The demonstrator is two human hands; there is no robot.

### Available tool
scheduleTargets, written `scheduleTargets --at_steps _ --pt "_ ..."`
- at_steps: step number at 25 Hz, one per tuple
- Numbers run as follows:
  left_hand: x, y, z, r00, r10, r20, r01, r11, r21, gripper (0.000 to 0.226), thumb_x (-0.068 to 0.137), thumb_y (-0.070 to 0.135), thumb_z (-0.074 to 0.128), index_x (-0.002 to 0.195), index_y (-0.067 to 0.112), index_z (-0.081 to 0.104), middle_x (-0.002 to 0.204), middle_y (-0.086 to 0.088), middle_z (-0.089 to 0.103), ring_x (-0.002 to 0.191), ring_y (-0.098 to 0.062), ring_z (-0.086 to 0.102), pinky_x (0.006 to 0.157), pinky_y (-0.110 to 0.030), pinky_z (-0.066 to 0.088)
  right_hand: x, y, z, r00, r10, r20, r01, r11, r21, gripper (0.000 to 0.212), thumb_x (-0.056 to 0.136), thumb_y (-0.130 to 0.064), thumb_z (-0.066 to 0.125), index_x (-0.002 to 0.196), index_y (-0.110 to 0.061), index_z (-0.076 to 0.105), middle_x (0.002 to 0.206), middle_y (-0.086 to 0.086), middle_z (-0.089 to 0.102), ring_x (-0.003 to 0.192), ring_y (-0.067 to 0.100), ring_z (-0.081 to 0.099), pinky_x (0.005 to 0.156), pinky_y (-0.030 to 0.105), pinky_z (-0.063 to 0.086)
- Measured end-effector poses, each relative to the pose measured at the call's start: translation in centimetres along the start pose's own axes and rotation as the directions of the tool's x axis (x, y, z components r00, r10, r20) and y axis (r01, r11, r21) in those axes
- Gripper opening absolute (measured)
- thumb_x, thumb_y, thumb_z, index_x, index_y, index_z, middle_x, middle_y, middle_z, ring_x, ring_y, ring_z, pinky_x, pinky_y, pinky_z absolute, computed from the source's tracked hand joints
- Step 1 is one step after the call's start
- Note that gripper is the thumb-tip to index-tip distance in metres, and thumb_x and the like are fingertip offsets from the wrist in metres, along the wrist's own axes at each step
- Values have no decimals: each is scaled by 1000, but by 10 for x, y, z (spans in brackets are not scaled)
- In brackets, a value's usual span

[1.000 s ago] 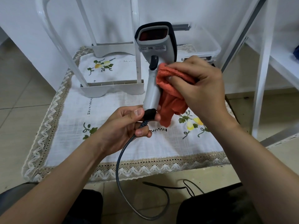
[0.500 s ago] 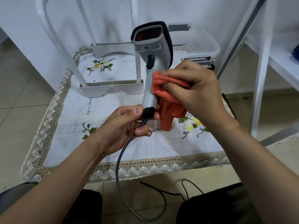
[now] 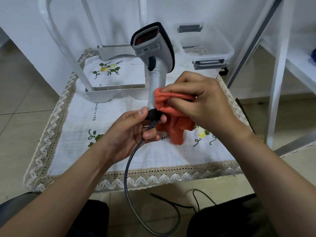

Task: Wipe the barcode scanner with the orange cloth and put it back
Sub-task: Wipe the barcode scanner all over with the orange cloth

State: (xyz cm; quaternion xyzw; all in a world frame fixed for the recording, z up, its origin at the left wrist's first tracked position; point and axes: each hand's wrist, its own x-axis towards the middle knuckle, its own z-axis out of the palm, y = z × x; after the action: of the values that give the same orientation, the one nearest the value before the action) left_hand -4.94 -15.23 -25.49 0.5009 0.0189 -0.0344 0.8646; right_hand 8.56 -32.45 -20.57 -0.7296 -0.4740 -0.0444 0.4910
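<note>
Tablecloth (image 3: 119, 151), white with lace edging and embroidered flowers, covers the low surface; a white stand (image 3: 109, 93) and a clear plastic box (image 3: 213, 47) sit at its far side. Barcode scanner (image 3: 154, 53) is held upright above the cloth's middle, window end up. Right hand (image 3: 203, 103) presses the bunched orange cloth (image 3: 171, 113) against the lower handle, fingers closed on the fabric. Left hand (image 3: 130, 132) pinches the scanner's black base, thumb and fingers clamped. Grey cable (image 3: 130, 161) hangs down from the base.
</note>
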Motion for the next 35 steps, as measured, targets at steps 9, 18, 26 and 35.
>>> scheduleTargets --at_steps 9,18,26,35 --pt "-1 1 1 999 1 32 -1 1000 21 49 79 49 81 105 8 76 106 -6 73 52 -6 49 75 -33 57 3 1 -6 996 42 -73 -42 999 -4 24 86 -1 78 103 -18 83 89 2 70 81 2 66 77 11 46" --pt "-1 1 -1 999 0 32 -1 1000 21 51 77 49 82 102 6 75 105 -9 72 51 -5 48 73 -32 57 2 0 -10 1000 -3 -5 3 1000 19 24 86 0 80 101 -18 83 89 5 72 78 9 67 72 20 51" --pt "-2 2 -6 1000 11 16 -11 1000 12 49 75 49 84 98 6 77 102 -10 74 50 -7 47 71 -33 56 0 -2 -12 967 -59 249 35 994 99 22 87 1 81 103 -14 83 88 4 70 72 5 64 68 13 44" --pt "-3 3 -6 995 5 98 -10 999 44 76 85 47 76 134 -8 56 105 -7 68 51 -4 47 72 -29 53 7 -4 -15 941 103 -323 -87 994 64 19 89 -8 78 103 -19 83 92 10 75 85 14 70 81 27 54"
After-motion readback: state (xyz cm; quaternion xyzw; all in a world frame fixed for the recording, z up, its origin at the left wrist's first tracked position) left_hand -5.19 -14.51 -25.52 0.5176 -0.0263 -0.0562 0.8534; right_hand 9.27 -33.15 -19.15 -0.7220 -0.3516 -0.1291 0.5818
